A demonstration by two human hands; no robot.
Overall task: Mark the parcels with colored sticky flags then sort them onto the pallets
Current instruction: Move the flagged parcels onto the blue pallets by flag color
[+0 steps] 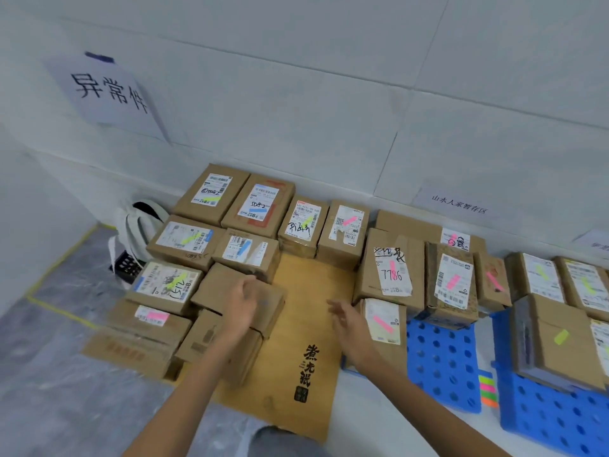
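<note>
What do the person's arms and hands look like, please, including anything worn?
The left hand and right hand are ungloved, and both forearms are bare, with no sleeve in view. No watch or ring shows, though the picture is blurred.

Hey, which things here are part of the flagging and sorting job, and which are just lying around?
Job: parcels, sticky flag pad, blue pallets, cardboard sheet serving as a base.
Lying about: white bag, black crate by the wall.

Left hand (244,301) curled (blurred), right hand (350,319) spread.
</note>
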